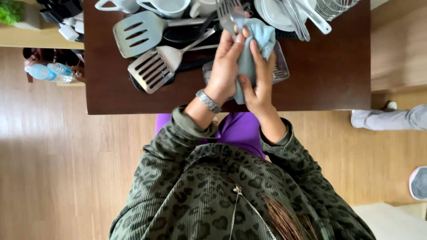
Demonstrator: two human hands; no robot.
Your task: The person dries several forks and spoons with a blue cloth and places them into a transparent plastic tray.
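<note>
Dark brown table [329, 66], crowded with utensils at far edge. Two slotted metal spatulas [149, 71] left of hands, white cups [169, 6] beyond, clear glass dish [280, 71] under hands. Clear plastic bottle [44, 72] with blue cap on shelf at left. Left hand [224, 66] clamped on fork [229, 15], watch on wrist. Right hand [258, 82] closed on light blue cloth [258, 40], wrapped round fork handle above table.

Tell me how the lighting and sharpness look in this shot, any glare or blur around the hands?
Head view: soft, even light, no hard shadows; the dark table shows a faint sheen but no strong glare. The left hand and right hand, wrapped round the blue cloth and fork, look slightly soft; the slotted spatulas are sharper. The table edge bows slightly from wide-angle distortion.
</note>
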